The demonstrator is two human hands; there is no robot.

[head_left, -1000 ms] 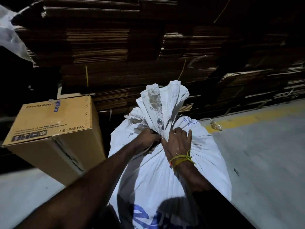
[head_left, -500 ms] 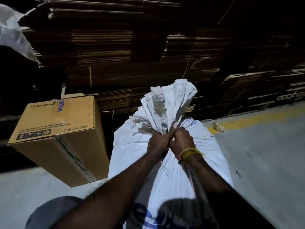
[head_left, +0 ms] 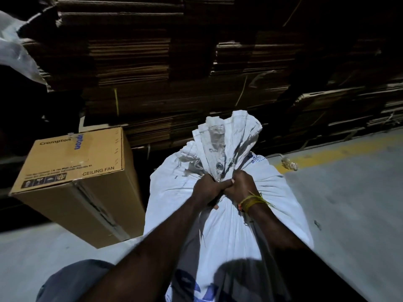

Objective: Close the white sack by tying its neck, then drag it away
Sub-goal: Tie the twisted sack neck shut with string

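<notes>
A full white woven sack [head_left: 281,205] with blue print stands upright on the concrete floor in front of me. Its gathered neck [head_left: 224,140] fans out above my fists, and a metal eyelet shows in the fabric there. My left hand [head_left: 207,188] and my right hand [head_left: 242,186] are clenched side by side around the neck, knuckles touching. A yellow thread band circles my right wrist. Any cord or knot is hidden under my fingers.
A brown carton [head_left: 72,177] marked CEILING FAN sits just left of the sack. Tall stacks of flattened cardboard [head_left: 174,73] wall off the back. A yellow floor line [head_left: 340,151] and a crumpled wrapper [head_left: 289,164] lie to the right on grey concrete [head_left: 353,210].
My two hands have come together from slightly apart into one tight grip on the neck. The sack's neck now stands straighter and more bunched.
</notes>
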